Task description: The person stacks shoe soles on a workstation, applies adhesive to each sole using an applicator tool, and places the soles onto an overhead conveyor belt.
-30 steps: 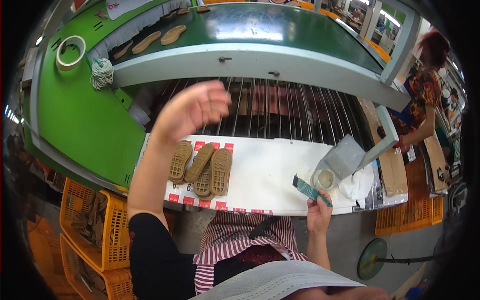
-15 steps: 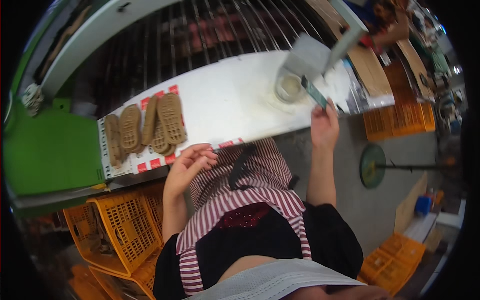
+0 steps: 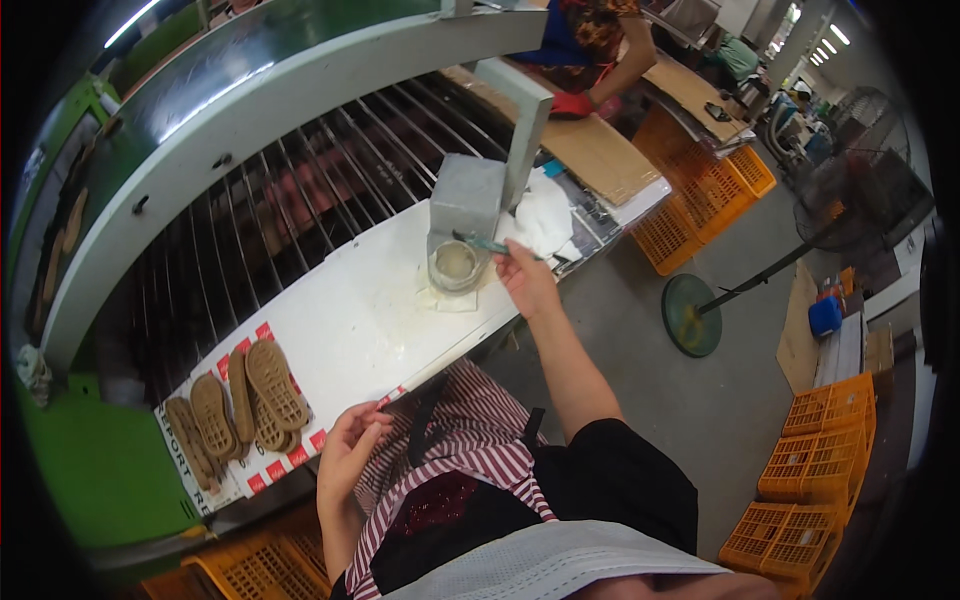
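Observation:
My right hand (image 3: 527, 280) is closed around a green-handled brush (image 3: 488, 245), its dark tip pointing left over the rim of a glass jar (image 3: 455, 272) of cloudy, pale contents. Behind the jar stands a grey metal block (image 3: 467, 195). By the near edge of the white work board (image 3: 370, 290), my left hand (image 3: 350, 450) hangs with loosely bent fingers and nothing in it. Several tan shoe soles (image 3: 275, 385) with gridded faces lie at the board's left end, some overlapping.
Metal rods (image 3: 290, 190) run beyond the board under a curved grey frame (image 3: 250, 95). White cloth or paper (image 3: 543, 215) lies right of the jar. A co-worker's red-gloved hand (image 3: 572, 104) is farther off. Orange crates (image 3: 800, 460) and a fan base (image 3: 690, 315) stand on the floor.
The view has swung rightward, showing more of the room. My right hand has brought the brush closer to the jar's mouth. My left hand's fingers have curled in somewhat.

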Action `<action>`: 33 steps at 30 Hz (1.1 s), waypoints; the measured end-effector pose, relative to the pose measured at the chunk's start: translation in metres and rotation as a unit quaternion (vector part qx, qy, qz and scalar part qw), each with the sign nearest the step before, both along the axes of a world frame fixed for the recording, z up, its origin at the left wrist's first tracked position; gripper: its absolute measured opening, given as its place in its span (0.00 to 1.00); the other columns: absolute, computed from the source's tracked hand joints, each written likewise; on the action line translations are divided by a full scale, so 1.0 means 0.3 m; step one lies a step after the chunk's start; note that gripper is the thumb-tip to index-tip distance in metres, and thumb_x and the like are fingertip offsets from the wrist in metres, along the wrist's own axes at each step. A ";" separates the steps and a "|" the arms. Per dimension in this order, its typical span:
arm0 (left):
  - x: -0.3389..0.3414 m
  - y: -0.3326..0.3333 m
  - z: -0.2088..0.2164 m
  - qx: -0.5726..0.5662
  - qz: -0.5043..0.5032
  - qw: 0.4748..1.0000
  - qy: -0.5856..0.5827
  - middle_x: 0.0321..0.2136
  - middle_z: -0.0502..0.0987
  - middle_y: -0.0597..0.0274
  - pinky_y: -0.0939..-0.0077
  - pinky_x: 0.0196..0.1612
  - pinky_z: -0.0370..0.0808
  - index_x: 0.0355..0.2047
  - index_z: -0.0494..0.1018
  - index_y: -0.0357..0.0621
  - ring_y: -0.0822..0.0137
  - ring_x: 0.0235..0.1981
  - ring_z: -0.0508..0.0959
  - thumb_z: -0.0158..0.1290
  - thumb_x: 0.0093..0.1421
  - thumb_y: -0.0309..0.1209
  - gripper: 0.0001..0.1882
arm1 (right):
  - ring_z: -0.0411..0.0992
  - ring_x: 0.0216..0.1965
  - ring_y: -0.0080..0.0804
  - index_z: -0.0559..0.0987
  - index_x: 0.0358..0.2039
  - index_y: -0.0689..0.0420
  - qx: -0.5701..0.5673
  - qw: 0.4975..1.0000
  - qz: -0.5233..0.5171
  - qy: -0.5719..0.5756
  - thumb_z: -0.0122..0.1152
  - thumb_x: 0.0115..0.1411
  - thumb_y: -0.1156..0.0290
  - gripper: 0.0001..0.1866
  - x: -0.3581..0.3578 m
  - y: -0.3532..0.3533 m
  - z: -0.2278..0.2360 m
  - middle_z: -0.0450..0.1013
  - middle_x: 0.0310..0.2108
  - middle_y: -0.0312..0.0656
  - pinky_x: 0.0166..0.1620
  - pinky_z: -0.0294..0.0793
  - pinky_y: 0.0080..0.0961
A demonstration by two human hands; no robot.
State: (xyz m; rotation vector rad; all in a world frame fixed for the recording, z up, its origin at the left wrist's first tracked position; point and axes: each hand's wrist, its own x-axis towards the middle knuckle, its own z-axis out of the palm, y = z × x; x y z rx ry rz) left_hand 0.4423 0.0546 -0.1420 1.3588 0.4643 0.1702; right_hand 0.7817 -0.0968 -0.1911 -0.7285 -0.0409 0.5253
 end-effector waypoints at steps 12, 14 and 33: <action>-0.013 0.039 -0.021 0.012 0.042 0.999 0.006 0.38 0.74 0.57 0.82 0.42 0.70 0.51 0.63 0.33 0.73 0.39 0.73 0.48 0.61 0.25 0.18 | 0.71 0.25 0.25 0.71 0.38 0.64 -0.215 0.943 0.256 0.005 0.54 0.60 0.60 0.17 -0.045 -0.078 0.043 0.75 0.31 0.46 0.26 0.69 0.17; -0.021 0.060 -0.039 0.028 0.057 0.997 0.032 0.36 0.74 0.59 0.83 0.42 0.70 0.50 0.65 0.34 0.75 0.38 0.73 0.49 0.61 0.27 0.17 | 0.70 0.23 0.22 0.73 0.36 0.63 -0.230 0.936 0.261 -0.048 0.53 0.60 0.66 0.13 -0.123 -0.061 0.057 0.75 0.29 0.45 0.22 0.67 0.14; -0.191 0.311 -0.036 0.603 0.343 0.707 0.137 0.44 0.67 0.49 0.61 0.52 0.62 0.44 0.69 0.35 0.51 0.47 0.65 0.55 0.50 0.33 0.22 | 0.58 0.17 0.16 0.77 0.33 0.62 -0.289 0.731 0.097 -0.611 0.55 0.54 0.80 0.06 -0.514 0.237 -0.065 0.66 0.20 0.34 0.20 0.58 0.14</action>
